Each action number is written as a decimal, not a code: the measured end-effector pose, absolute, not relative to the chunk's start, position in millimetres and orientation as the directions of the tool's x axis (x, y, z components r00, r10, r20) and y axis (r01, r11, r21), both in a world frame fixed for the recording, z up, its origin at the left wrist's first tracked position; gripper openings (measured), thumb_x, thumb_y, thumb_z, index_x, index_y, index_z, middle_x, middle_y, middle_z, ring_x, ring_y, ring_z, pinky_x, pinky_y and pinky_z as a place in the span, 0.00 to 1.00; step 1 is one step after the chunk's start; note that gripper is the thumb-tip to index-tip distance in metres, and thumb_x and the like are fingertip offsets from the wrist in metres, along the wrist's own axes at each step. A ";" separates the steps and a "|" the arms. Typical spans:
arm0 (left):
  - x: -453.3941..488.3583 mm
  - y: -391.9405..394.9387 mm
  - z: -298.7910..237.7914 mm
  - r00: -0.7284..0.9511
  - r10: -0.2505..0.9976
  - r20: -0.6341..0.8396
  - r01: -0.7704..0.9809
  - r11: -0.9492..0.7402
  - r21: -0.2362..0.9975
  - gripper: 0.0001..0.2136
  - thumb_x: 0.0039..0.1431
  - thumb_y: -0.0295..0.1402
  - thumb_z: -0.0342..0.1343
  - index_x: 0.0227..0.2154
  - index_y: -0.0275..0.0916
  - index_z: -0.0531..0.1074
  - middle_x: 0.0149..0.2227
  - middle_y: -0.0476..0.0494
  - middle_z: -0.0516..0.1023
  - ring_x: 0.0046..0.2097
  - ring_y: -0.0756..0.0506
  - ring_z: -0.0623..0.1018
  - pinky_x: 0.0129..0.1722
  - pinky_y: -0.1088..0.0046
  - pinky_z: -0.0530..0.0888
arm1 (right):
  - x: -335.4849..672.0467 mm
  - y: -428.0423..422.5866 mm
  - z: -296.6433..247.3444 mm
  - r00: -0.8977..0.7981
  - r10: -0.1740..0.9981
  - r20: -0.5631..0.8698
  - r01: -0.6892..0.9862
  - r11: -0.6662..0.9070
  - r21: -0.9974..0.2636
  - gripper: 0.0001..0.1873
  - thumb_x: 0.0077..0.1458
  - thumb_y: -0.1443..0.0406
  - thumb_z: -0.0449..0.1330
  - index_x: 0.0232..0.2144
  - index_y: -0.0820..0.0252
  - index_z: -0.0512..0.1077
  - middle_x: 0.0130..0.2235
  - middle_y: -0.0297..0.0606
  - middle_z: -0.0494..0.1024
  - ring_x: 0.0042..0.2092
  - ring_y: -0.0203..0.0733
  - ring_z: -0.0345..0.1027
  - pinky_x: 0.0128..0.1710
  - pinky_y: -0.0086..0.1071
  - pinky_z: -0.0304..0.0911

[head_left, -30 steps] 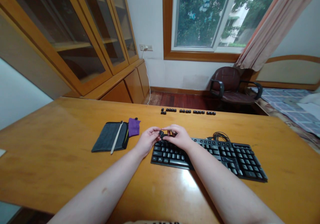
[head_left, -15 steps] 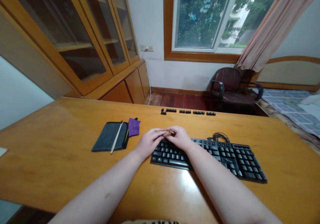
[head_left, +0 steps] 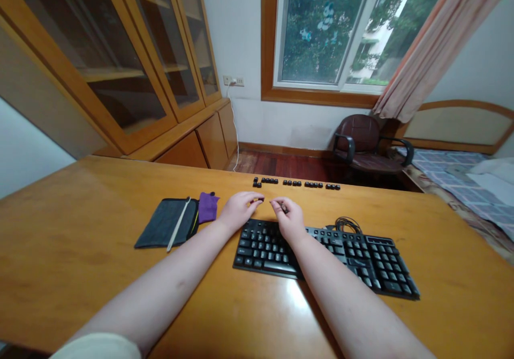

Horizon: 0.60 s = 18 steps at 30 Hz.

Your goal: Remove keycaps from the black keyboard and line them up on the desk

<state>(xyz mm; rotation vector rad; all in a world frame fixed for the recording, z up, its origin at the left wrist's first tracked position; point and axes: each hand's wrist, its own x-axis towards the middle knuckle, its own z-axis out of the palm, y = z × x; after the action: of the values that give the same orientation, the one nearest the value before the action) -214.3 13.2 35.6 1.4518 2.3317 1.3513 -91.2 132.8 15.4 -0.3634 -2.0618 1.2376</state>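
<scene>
My left hand [head_left: 240, 209] pinches a small dark keycap [head_left: 262, 199] above the back left edge of the black keyboard [head_left: 281, 268]. Close to its right, my right hand [head_left: 289, 220] has thumb and fingers closed around a small dark tool [head_left: 284, 207], whose kind is mostly hidden. A gap separates the two hands. The right forearm crosses over the keyboard and covers part of its keys. Along the keyboard's top row, the square spots look bare of caps. Several loose black keycaps [head_left: 292, 183] stand in short groups near the far edge of the desk.
Left of the hands lie a dark grey zip pouch [head_left: 156, 225], a pale stick [head_left: 179, 225] across it and a purple cloth pouch [head_left: 208, 207]. A coiled cable [head_left: 347, 224] sits behind the keyboard. Beyond the wooden desk [head_left: 80, 273] is an office chair [head_left: 359, 139].
My hands have come apart from each other. The left holds the keycap off to the left, and the right has drawn back with the dark tool. The view has shifted slightly.
</scene>
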 end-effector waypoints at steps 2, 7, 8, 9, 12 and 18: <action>-229.2 35.0 35.1 -0.538 0.788 0.300 0.727 0.253 0.638 0.11 0.51 0.38 0.55 0.37 0.42 0.76 0.37 0.45 0.79 0.38 0.44 0.76 0.43 0.70 0.69 | -90.6 134.3 15.6 -0.666 0.614 0.425 -0.109 0.483 -0.869 0.15 0.55 0.57 0.52 0.28 0.62 0.72 0.24 0.34 0.69 0.27 0.36 0.61 0.29 0.29 0.57; -252.6 80.3 25.8 -0.432 0.867 0.250 0.864 0.318 0.389 0.09 0.52 0.37 0.54 0.34 0.43 0.76 0.33 0.46 0.79 0.35 0.45 0.75 0.39 0.70 0.68 | -88.6 134.8 17.2 -0.632 0.646 0.429 -0.135 0.454 -0.881 0.17 0.56 0.56 0.51 0.28 0.62 0.71 0.22 0.31 0.65 0.25 0.34 0.57 0.27 0.28 0.55; -254.6 84.5 22.8 -0.418 0.871 0.259 0.884 0.323 0.339 0.09 0.51 0.37 0.54 0.34 0.43 0.77 0.33 0.46 0.79 0.36 0.44 0.75 0.41 0.69 0.67 | -88.3 134.5 17.6 -0.632 0.646 0.429 -0.135 0.453 -0.881 0.17 0.56 0.56 0.50 0.28 0.62 0.71 0.22 0.32 0.65 0.25 0.34 0.58 0.28 0.28 0.55; -255.9 87.0 19.4 -0.409 0.873 0.267 0.896 0.327 0.301 0.09 0.51 0.36 0.55 0.33 0.43 0.77 0.33 0.45 0.79 0.37 0.43 0.75 0.42 0.68 0.66 | -88.0 134.3 17.9 -0.630 0.648 0.429 -0.135 0.452 -0.882 0.17 0.56 0.56 0.50 0.27 0.62 0.71 0.22 0.32 0.65 0.26 0.35 0.59 0.28 0.29 0.55; -258.0 86.4 9.4 -0.402 0.876 0.268 0.904 0.332 0.270 0.08 0.51 0.36 0.55 0.32 0.42 0.77 0.32 0.43 0.78 0.39 0.42 0.73 0.43 0.65 0.65 | -87.7 133.6 18.6 -0.624 0.657 0.423 -0.136 0.442 -0.886 0.17 0.56 0.56 0.50 0.27 0.62 0.71 0.22 0.33 0.66 0.27 0.36 0.60 0.29 0.29 0.56; -262.9 76.7 0.7 -0.395 0.874 0.281 0.907 0.323 0.269 0.07 0.50 0.36 0.57 0.33 0.44 0.75 0.37 0.44 0.76 0.42 0.42 0.71 0.45 0.65 0.64 | -87.6 132.4 19.9 -0.632 0.651 0.420 -0.130 0.445 -0.886 0.16 0.56 0.57 0.51 0.27 0.61 0.71 0.22 0.33 0.67 0.27 0.36 0.60 0.29 0.30 0.56</action>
<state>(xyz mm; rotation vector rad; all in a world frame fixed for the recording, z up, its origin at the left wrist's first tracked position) -262.9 76.7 0.7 1.7702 2.6228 0.6269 -87.6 132.4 19.9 -0.4381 -1.9140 1.2630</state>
